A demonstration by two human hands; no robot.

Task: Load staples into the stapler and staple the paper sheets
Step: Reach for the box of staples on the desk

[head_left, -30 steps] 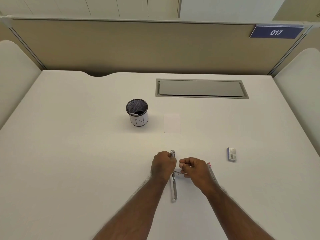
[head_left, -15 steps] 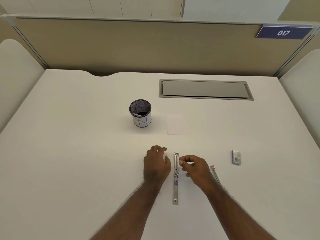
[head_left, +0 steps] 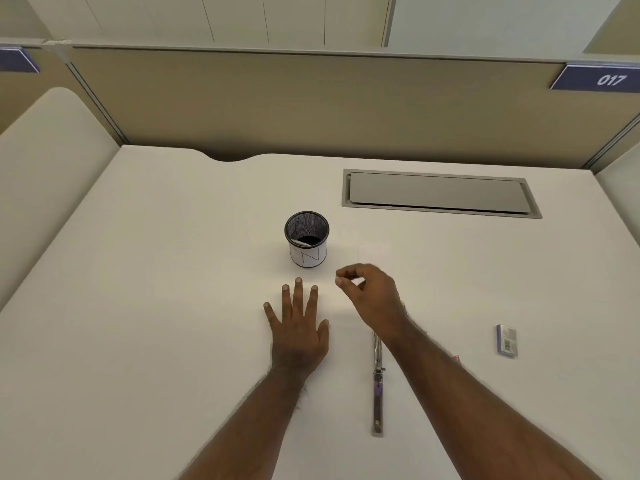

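Observation:
The stapler [head_left: 377, 375] lies opened out flat on the white desk [head_left: 173, 306], pointing away from me, beside my right forearm. My left hand [head_left: 298, 327] rests flat on the desk with its fingers spread, left of the stapler. My right hand [head_left: 370, 292] hovers above the desk with curled fingers, thumb and forefinger tips together; I see nothing between them. It partly covers the near edge of the small white paper sheets [head_left: 375, 252]. A small staple box [head_left: 506, 341] lies to the right.
A black mesh pen cup [head_left: 306, 239] with a white label stands just beyond my left hand. A grey cable hatch [head_left: 440, 194] is set into the desk at the back right. A small red piece [head_left: 457, 357] peeks from behind my right forearm. Partition walls enclose the desk.
Both hands have left the stapler. My left hand moved left and flattened on the desk. My right hand travelled forward towards the paper. The camera tilted, so the stapler sits lower in view.

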